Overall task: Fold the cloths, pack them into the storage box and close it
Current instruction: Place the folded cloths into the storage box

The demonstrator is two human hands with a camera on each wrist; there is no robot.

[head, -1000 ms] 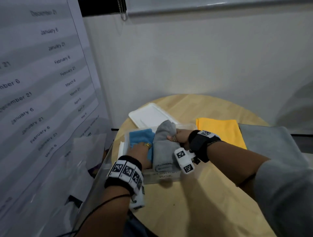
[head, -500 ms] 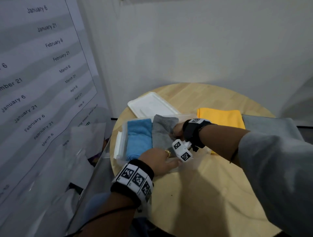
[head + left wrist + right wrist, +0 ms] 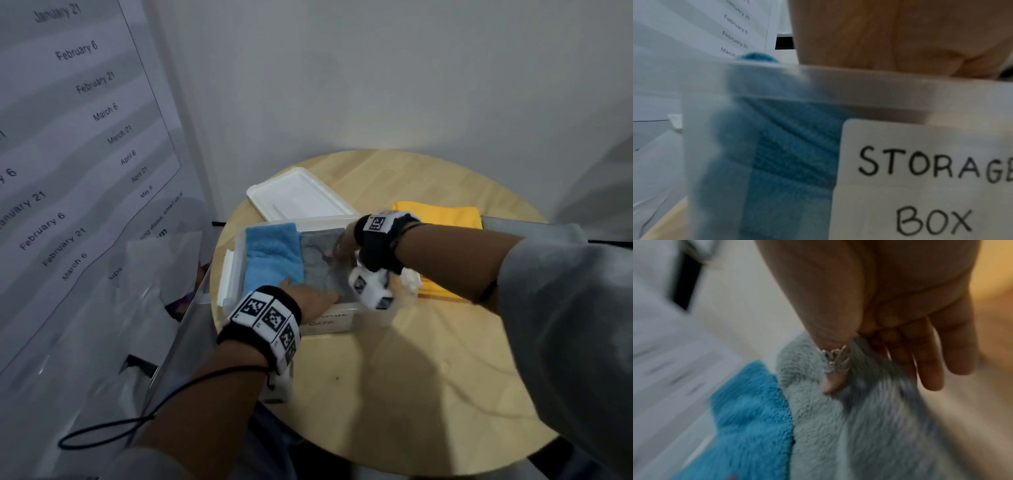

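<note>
Clear storage box (image 3: 329, 322) with blue cloth (image 3: 272, 255) beside grey cloth (image 3: 322, 260), right hand (image 3: 890, 321) pinching grey, left hand (image 3: 313, 299) flat.

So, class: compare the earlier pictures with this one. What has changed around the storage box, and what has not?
The grey cloth, held up a second ago, now lies flat in the storage box beside the blue cloth. The left hand slid off the blue cloth to the box's near edge. The right hand still pinches the grey cloth. The lid and yellow cloth stayed put.
</note>
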